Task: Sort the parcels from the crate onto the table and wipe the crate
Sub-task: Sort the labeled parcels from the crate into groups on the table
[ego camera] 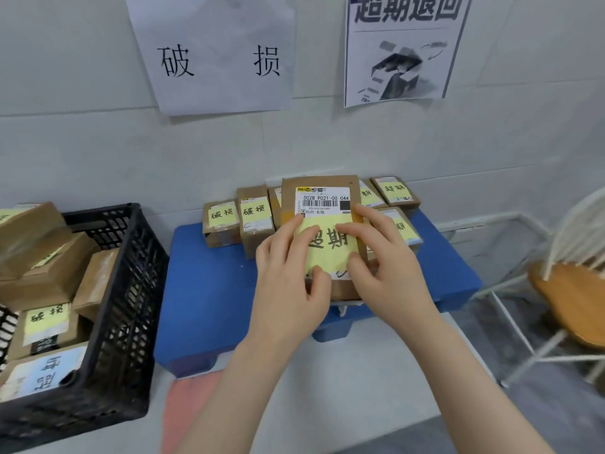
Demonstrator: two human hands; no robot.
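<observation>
parcel (322, 199) sits mid-bench (209, 290), near end out by the near edge, far end up over the rows along the far edge; can't tell if it's flat on the bench or propped on those boxes

left hand (288, 273) and right hand (389, 263) both on its top face: fingers (304, 237) apart and mostly straight, pressing on the yellow note (327, 253), thumbs on the note's near part. Nothing I can see is wrapped under or round an edge, so it's a press, not a grip

handling, my guess: flat corrugated mailer, light, stiff enough to carry by its side edges, matte card so not slippery. Weak spot is the note: thin paper, could lift or slide, so don't pull on it. Take the two long edges, thumbs on top, fingers under, and keep off the barcode label

note text looks like it matches the right wall sign (402, 47), so it likely belongs with the right far corner group (396, 191), not the left group (222, 221)

crate (124, 290) off the left edge holds more parcels (45, 322), so no wiping yet
</observation>
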